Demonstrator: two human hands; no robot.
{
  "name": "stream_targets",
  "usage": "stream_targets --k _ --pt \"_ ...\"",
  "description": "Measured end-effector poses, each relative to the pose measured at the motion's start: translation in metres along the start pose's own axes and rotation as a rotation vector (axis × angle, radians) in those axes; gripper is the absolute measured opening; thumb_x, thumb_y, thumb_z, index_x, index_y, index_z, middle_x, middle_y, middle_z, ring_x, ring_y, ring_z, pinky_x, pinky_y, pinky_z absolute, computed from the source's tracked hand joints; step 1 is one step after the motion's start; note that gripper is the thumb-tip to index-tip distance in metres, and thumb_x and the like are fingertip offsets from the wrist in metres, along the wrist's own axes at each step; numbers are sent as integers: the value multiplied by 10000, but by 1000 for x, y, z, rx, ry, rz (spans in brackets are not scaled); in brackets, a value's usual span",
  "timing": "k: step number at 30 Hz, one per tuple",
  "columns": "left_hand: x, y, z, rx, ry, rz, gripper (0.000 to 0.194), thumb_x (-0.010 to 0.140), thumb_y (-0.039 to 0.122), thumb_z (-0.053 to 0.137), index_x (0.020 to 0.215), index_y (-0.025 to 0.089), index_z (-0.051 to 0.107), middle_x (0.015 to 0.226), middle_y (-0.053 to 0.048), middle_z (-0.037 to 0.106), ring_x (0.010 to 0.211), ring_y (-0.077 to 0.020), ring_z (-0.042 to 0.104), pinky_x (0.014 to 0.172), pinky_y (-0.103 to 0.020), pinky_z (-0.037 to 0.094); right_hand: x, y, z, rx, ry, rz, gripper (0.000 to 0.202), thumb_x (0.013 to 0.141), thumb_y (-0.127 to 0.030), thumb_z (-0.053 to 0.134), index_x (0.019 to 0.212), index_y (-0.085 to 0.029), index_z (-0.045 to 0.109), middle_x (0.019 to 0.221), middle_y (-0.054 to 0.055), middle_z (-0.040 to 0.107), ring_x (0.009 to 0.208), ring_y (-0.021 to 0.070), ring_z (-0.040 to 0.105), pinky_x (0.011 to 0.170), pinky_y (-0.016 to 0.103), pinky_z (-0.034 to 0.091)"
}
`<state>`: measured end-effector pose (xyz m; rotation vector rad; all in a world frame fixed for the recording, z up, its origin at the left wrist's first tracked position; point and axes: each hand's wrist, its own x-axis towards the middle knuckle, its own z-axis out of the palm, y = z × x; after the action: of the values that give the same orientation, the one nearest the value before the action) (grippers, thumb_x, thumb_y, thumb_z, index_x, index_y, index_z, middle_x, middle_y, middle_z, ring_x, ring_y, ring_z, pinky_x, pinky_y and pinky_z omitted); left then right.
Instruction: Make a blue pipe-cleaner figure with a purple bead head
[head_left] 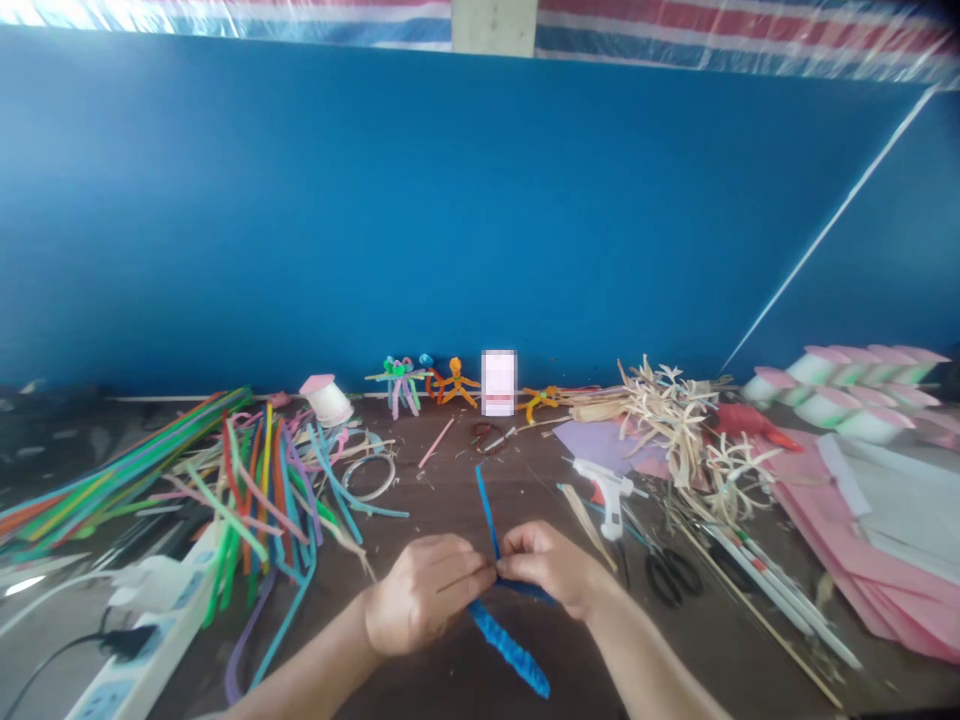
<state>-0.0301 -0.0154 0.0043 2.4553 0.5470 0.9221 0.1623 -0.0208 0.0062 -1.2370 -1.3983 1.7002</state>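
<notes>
A blue pipe cleaner (510, 652) is pinched between my two hands above the middle of the table. Its thicker, coiled length hangs toward me, and a thin straight end points away. My left hand (433, 592) is closed on it with thumb and fingertips. Just to the right, my right hand (553, 562) pinches the same spot, and the fingertips of both hands almost meet. Another short blue piece shows below the right fingers. Exactly how the strands join is hidden by the fingertips.
Many coloured pipe cleaners (274, 490) lie left, beside a white power strip (161, 630). Small pipe-cleaner figures (455, 383) stand at the back. To the right are a glue gun (609, 495), black-handled scissors (673, 575), dried strips (664, 410) and pink sheets (847, 540). A blue panel (450, 220) rises behind.
</notes>
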Motion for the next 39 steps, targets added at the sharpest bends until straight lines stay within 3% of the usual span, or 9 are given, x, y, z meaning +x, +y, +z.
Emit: stream_targets --k 5,8,11,14,18,22,33,35,39 --pt "11 10 6 -416 205 -512 129 688 264 614 734 172 693 701 -92 653 702 -199 567 714 -293 417 1 -3 2 300 -88 15 228 656 -320 604 548 -121 576 469 -17 518 431 74 436 457 194 316" --pt "20 12 12 -783 352 -816 147 656 290 650 671 144 639 585 -29 618 579 -132 538 591 -227 412 3 -3 2 396 92 -107 280 672 -383 618 578 -121 586 510 3 546 462 84 465 479 204 350" --pt "24 13 14 -1129 441 -991 179 609 270 693 662 130 595 538 -3 597 502 -88 515 523 -192 402 2 -4 -1 363 299 -281 250 721 -379 584 653 -139 598 560 1 554 495 92 475 510 215 374" --pt "24 15 13 -1316 454 -1098 202 574 238 720 651 125 572 528 4 588 471 -73 507 515 -199 422 -5 -11 -2 101 308 -453 172 761 -306 554 863 -181 615 744 18 600 656 127 539 628 246 419" --pt "24 15 14 -1370 445 -1144 206 568 222 726 660 121 573 536 5 585 470 -67 503 502 -196 426 -13 -17 5 -333 318 -631 152 778 -237 532 887 -202 631 873 45 584 854 170 534 787 307 410" --pt "27 13 18 -1237 432 -1054 196 588 253 712 661 110 598 562 -9 601 496 -71 508 514 -184 407 -10 -14 11 -454 438 -673 130 790 -240 523 820 -193 640 840 50 581 838 168 529 770 299 420" --pt "25 14 15 -228 455 -747 173 650 305 622 623 141 671 599 -27 623 598 -152 516 599 -229 393 -6 -7 19 -513 498 -404 294 827 -321 435 590 -162 506 569 -2 497 547 114 456 511 211 337" --pt "25 11 16 -304 432 -785 168 644 299 627 627 137 665 576 -18 606 577 -137 506 580 -218 391 -3 -2 18 -487 465 -345 330 828 -351 424 567 -159 489 510 -23 445 496 98 410 468 202 300" --pt "27 4 19 -831 445 -987 166 648 286 634 643 122 607 548 9 571 502 -85 498 498 -180 391 2 1 14 -381 356 -302 356 832 -367 406 576 -147 520 503 -23 464 491 97 422 467 197 310"
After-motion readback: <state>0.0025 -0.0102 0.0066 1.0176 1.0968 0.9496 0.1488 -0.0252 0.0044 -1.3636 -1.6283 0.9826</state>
